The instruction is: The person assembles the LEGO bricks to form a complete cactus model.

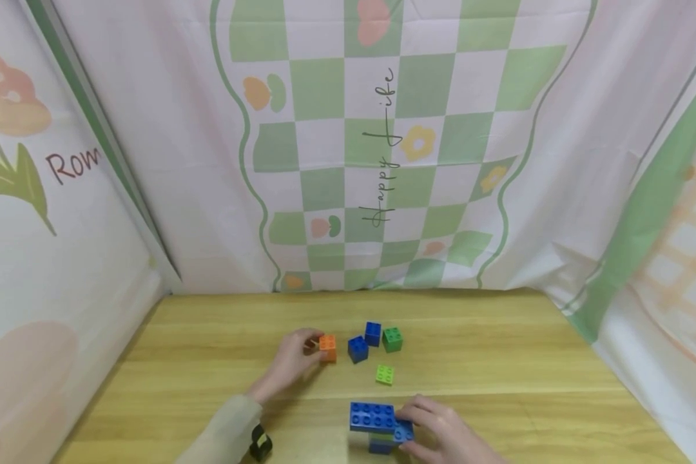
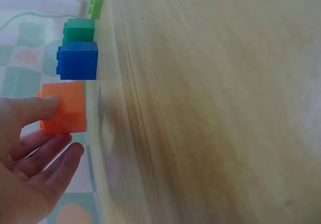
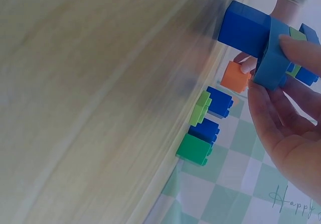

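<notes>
In the head view my left hand (image 1: 292, 356) pinches an orange toy brick (image 1: 328, 348) between thumb and fingers, on the far side of the table. The left wrist view shows the thumb lying on the face of the orange brick (image 2: 67, 108). Nearer to me, my right hand (image 1: 441, 430) grips a stack of joined bricks by its lighter blue brick (image 1: 403, 431). A dark blue eight-stud brick (image 1: 372, 416) belongs to this stack, with a light green brick (image 3: 296, 35) and another blue brick (image 1: 379, 446) partly hidden in it.
Right of the orange brick stand two blue bricks (image 1: 357, 349) and a green brick (image 1: 392, 339). A flat lime brick (image 1: 385, 374) lies closer to me. Patterned curtains (image 1: 371, 161) border the wooden table (image 1: 209, 348) at the back and sides.
</notes>
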The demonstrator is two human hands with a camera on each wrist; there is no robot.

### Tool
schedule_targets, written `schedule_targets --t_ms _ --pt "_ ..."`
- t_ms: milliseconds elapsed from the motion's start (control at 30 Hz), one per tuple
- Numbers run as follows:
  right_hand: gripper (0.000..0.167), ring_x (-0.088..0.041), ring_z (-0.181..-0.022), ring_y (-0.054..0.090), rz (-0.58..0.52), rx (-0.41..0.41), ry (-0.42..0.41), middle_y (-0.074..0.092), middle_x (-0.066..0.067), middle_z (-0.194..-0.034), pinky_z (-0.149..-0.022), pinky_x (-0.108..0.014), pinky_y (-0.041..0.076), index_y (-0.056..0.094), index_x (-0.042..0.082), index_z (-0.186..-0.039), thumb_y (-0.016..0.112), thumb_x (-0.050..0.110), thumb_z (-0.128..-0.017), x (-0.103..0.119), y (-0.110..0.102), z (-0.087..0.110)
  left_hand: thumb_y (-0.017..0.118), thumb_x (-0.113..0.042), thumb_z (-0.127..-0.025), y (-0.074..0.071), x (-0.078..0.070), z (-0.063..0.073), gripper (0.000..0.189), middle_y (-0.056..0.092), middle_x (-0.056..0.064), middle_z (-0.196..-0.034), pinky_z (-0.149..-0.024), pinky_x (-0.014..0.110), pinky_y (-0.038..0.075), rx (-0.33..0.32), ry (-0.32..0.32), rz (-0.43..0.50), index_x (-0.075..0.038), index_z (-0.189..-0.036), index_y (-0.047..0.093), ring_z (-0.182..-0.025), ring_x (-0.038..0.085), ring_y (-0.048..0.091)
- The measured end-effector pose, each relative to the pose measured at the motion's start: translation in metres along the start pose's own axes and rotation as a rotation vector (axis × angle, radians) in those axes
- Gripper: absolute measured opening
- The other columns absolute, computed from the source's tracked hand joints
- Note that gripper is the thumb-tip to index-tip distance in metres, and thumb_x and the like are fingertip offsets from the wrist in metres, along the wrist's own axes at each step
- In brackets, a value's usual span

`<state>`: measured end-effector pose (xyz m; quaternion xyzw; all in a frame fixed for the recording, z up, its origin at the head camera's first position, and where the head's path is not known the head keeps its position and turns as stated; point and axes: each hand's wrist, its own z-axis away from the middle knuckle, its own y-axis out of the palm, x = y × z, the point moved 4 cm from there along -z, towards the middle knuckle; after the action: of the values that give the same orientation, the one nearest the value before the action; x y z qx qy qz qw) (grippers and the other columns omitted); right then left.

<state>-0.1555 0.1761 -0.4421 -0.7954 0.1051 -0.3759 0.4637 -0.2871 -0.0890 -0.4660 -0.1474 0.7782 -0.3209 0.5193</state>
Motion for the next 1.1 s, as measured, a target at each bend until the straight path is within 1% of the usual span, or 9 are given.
schedule_targets --t_ms 100,200,367,500,700,833,1000,1100 --pt "0.031 0.000 -0.098 0.063 -0.014 0.021 0.025 0.068 0.003 -0.109 -0.075 -0.020 0.059 0.067 0.012 -0.117 0.071 0.029 -0.091 0.000 -0.001 0.000 0.075 -0.008 -0.085 -0.002 -0.003 0.002 0.034 0.071 0.019 -0.110 -0.078 0.032 0.062 -0.010 0.015 -0.003 0.003 -0.116 0.066 -0.093 0.026 0.069" --pt "0.032 0.000 -0.099 0.063 -0.021 0.031 0.039 0.067 0.003 -0.109 -0.075 -0.020 0.059 0.067 0.013 -0.118 0.071 0.030 -0.092 0.000 -0.002 0.000 0.076 -0.008 -0.084 -0.003 -0.006 0.005 0.035 0.071 0.018 -0.109 -0.077 0.030 0.062 -0.022 0.028 -0.009 0.003 -0.116 0.066 -0.093 0.025 0.069" --pt "0.031 0.000 -0.099 0.063 -0.009 0.024 0.032 0.067 0.004 -0.109 -0.075 -0.019 0.059 0.067 0.013 -0.118 0.071 0.030 -0.092 0.000 -0.002 -0.001 0.077 -0.008 -0.082 -0.005 -0.014 0.009 0.033 0.072 0.016 -0.105 -0.076 0.023 0.060 -0.044 0.066 -0.019 0.002 -0.112 0.067 -0.090 0.022 0.069" --pt "0.031 -0.001 -0.098 0.063 0.000 0.018 0.033 0.068 0.004 -0.109 -0.075 -0.020 0.059 0.067 0.013 -0.117 0.071 0.030 -0.092 0.000 -0.002 -0.001 0.078 -0.008 -0.081 -0.008 -0.020 0.014 0.033 0.072 0.016 -0.104 -0.076 0.025 0.061 -0.055 0.094 -0.010 0.002 -0.111 0.068 -0.089 0.024 0.069" --pt "0.031 -0.001 -0.098 0.063 0.013 0.018 0.045 0.068 0.004 -0.109 -0.075 -0.020 0.059 0.068 0.014 -0.117 0.071 0.032 -0.091 -0.001 -0.003 -0.001 0.077 -0.009 -0.082 -0.011 -0.029 0.022 0.034 0.072 0.016 -0.106 -0.078 0.033 0.063 -0.026 0.103 0.026 0.001 -0.113 0.067 -0.093 0.030 0.069" --pt "0.032 0.000 -0.098 0.063 0.015 0.020 0.043 0.067 0.005 -0.109 -0.075 -0.020 0.059 0.068 0.014 -0.117 0.071 0.032 -0.091 0.000 -0.002 0.000 0.078 -0.007 -0.081 -0.012 -0.034 0.026 0.034 0.072 0.016 -0.105 -0.079 0.037 0.063 -0.026 0.116 0.040 0.000 -0.112 0.067 -0.093 0.031 0.070" --pt "0.031 0.000 -0.098 0.063 0.018 0.014 0.027 0.068 0.005 -0.108 -0.075 -0.020 0.059 0.068 0.014 -0.116 0.071 0.031 -0.091 0.000 -0.002 0.000 0.078 -0.009 -0.081 -0.014 -0.038 0.031 0.034 0.073 0.015 -0.106 -0.078 0.036 0.063 -0.011 0.121 0.050 0.000 -0.113 0.067 -0.093 0.032 0.070" --pt "0.030 0.000 -0.097 0.063 0.022 0.007 0.010 0.068 0.005 -0.108 -0.075 -0.020 0.059 0.068 0.013 -0.116 0.071 0.030 -0.091 0.000 -0.001 -0.001 0.078 -0.012 -0.083 -0.016 -0.039 0.035 0.033 0.073 0.013 -0.105 -0.079 0.033 0.063 0.013 0.102 0.049 -0.003 -0.113 0.068 -0.093 0.030 0.070"
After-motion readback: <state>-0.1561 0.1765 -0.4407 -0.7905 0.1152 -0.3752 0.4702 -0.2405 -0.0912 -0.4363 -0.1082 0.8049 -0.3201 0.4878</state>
